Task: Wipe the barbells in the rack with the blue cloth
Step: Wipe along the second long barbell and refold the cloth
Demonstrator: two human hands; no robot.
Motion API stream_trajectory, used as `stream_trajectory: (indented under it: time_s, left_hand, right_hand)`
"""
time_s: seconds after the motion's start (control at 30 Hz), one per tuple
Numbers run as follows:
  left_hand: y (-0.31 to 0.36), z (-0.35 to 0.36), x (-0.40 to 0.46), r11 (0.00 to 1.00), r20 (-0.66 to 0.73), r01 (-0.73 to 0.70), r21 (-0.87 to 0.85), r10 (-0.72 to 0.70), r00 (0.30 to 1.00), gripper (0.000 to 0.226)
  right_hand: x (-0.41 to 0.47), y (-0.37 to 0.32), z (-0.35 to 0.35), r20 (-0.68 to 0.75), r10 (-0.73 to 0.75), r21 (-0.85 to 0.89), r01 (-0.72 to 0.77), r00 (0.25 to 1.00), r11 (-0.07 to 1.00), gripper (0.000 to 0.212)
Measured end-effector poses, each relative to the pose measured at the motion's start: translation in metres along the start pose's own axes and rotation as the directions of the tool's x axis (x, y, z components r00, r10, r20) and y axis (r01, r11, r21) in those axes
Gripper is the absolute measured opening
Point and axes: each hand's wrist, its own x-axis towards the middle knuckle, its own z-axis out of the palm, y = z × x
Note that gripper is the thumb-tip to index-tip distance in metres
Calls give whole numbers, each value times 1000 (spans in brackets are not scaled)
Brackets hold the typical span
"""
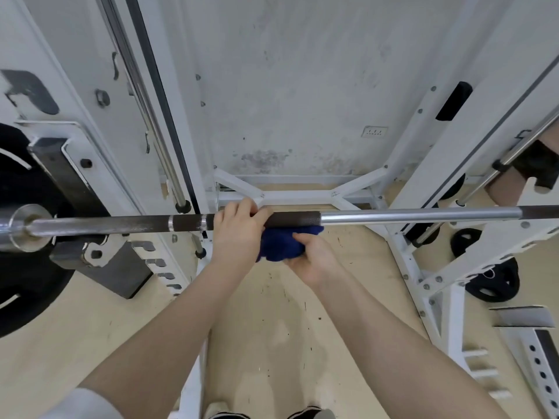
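A tan floor (pixel 272 328) and a marked white wall (pixel 302 86) sit behind a white rack (pixel 423 131). A long barbell (pixel 408 214) lies across the rack. The left hand (pixel 239 234) wraps around the bar's dark part. The right hand (pixel 311 258) squeezes the bunched blue cloth (pixel 279 243) just under the bar.

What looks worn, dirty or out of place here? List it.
The wall has dark mould-like stains just above the rack's base. Black specks dot the floor under the barbell. Two weight plates lie loose on the floor at right.
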Motion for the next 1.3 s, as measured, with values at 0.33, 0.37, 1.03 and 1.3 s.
stream_trajectory:
  time_s: [0.33,0.37,1.03,1.3]
  left_hand:
    - [1,3,0,999,-86,21,-49,-25,996,29]
    - [1,3,0,999,-92,13,-38,-16,996,27]
    - [-94,-52,-4,991,195,-55,-121,78,978,39]
    - [-146,-55,-17,980,260,41,194,-92,961,29]
  right_hand:
    - [11,-19,-22,21,38,-46,-37,999,998,38]
    - [11,-12,-12,39,40,-31,-39,998,999,35]
    - [14,54,57,75,26,37,-29,997,999,38]
    - [32,83,65,87,-28,162,13,996,987,52]
